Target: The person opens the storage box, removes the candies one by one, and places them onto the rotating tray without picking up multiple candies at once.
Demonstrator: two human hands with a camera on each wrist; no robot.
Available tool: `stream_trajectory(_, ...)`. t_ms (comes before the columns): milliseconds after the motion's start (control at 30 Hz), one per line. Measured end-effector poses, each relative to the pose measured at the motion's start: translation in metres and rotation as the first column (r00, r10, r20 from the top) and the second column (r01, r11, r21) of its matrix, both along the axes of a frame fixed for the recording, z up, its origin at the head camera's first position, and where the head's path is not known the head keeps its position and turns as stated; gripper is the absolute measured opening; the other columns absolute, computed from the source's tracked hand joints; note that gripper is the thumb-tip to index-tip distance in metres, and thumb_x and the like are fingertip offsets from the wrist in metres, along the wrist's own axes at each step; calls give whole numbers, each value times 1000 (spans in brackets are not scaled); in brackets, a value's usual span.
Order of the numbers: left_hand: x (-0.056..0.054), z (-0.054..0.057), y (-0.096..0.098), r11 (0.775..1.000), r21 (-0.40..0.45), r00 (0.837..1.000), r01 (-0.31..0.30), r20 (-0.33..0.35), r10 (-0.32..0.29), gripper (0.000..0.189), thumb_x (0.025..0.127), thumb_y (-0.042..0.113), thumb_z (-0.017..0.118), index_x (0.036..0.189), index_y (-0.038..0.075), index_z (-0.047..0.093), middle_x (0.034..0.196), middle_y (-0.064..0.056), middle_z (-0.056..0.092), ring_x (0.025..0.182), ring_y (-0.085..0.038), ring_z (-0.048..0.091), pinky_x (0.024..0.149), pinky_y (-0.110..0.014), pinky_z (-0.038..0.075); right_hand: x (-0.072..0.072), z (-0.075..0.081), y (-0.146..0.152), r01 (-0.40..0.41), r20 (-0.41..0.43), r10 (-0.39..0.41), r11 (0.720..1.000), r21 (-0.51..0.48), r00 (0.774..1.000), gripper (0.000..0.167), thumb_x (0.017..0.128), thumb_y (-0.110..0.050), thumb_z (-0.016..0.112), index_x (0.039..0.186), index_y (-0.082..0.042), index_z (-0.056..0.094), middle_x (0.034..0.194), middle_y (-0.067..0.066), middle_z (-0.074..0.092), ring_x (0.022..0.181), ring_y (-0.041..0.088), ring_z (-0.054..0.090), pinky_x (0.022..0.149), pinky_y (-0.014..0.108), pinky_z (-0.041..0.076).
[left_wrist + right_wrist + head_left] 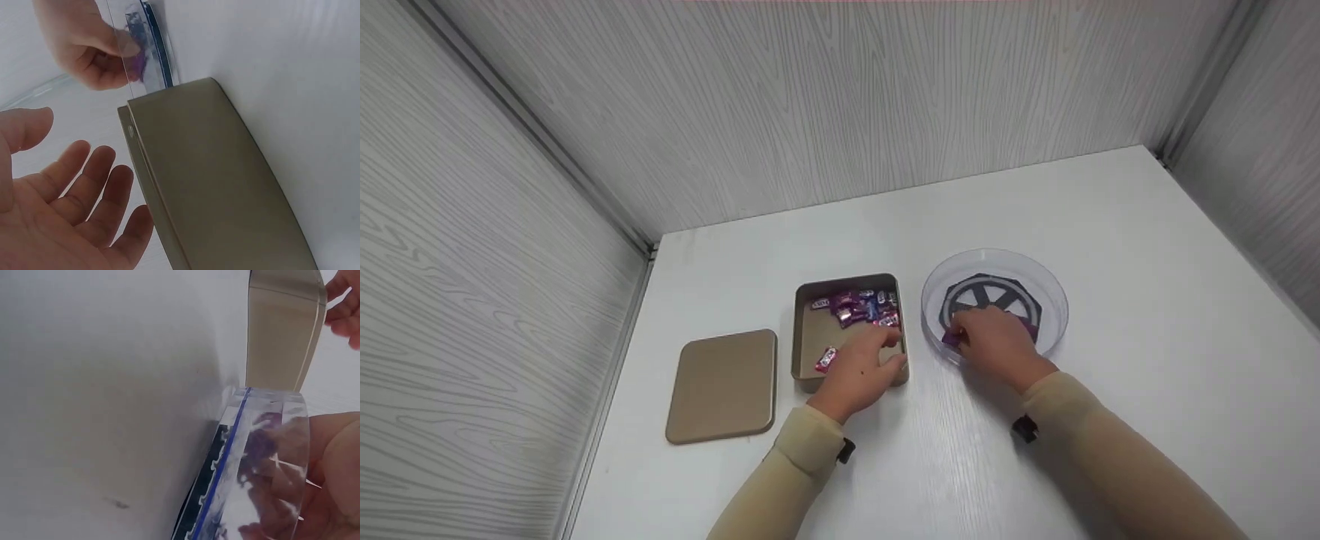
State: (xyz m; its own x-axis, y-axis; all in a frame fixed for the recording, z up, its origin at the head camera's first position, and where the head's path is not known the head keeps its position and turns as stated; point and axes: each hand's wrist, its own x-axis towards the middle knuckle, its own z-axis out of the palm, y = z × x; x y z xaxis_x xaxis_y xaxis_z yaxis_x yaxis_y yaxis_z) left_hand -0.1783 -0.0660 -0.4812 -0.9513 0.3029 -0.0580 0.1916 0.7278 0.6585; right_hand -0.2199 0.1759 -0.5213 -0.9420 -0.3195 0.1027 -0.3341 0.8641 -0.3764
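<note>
My left hand [859,371] hovers over the near right edge of a bronze-coloured tin [808,341], fingers spread and loosely bent, nothing in them. Inside the tin, small wrapped candies [847,306] in purple, pink and blue lie mostly at the far end, and one pink candy [826,359] sits apart beside my left hand. My right hand [997,345] reaches into a clear round dish [1056,300] and pinches a purple-wrapped candy [138,66] between thumb and fingers. More purple wrapping [1030,328] shows past the knuckles; the hand hides part of the dish floor.
Left of the tin, its matching square lid [722,386] lies flat on the white table [877,465]. A dark wheel-like pattern [982,289] shows at the bottom of the dish. Grey wood-grain panels [825,105] rise behind the table and at both sides.
</note>
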Motion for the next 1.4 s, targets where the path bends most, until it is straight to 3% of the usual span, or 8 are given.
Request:
stream_trajectory(233,-4,-2,-7,999,-36,999,-11,-41,9,36,98,31,64,130,15,64,125,0,64,117,-17,59,99,-38,47,-2,-1,3,-38,-5,39,999,25,999,17,84,-7,69,98,-14,74,93,3,69,87,32,62,77,51,51)
stream_trajectory(433,-11,-4,-15,996,-93,998,-18,-63,12,35,98,29,64,130,13,64,125,-2,65,116,-20,60,99,-39,47,-2,-1,7,2,15,-1,1000,-15,1000,15,86,-16,69,100,-18,74,92,0,64,86,28,60,75,48,50)
stream_trajectory(567,-15,-6,-22,993,-115,999,-26,-37,22,37,99,30,64,131,12,63,128,-4,64,118,-22,60,100,-42,47,0,1,7,9,4,-8,997,-70,1000,16,89,-22,69,103,-15,73,92,2,62,86,26,60,75,47,50)
stream_trajectory(733,-21,-8,-29,988,-140,998,-62,18,66,37,100,31,62,131,11,62,131,-5,63,119,-25,60,100,-44,48,4,5,4,5,26,-1,991,-131,1000,20,90,-23,70,107,-12,71,101,4,64,95,27,60,85,48,50)
stream_trajectory(967,-30,-10,-39,967,-230,993,-107,28,117,36,98,30,63,128,10,64,128,-6,66,114,-27,63,95,-46,49,10,10,-1,10,29,-6,987,-161,1000,22,90,-22,70,110,-14,72,106,3,67,101,24,62,88,49,51)
stream_trajectory(1200,-37,-16,-45,949,-296,984,-112,103,148,35,94,27,69,124,9,66,114,-6,69,104,-25,64,90,-46,51,13,7,-3,8,18,-5,983,-181,1000,21,89,-21,71,110,-16,73,108,1,68,103,24,62,86,50,51)
stream_trajectory(1400,-43,-20,-48,916,-389,989,-93,72,130,24,84,18,75,105,8,68,93,-3,68,85,-23,63,79,-45,53,15,6,-1,6,30,-1,983,-184,1000,22,89,-21,72,110,-15,72,100,-1,65,95,22,59,81,46,51)
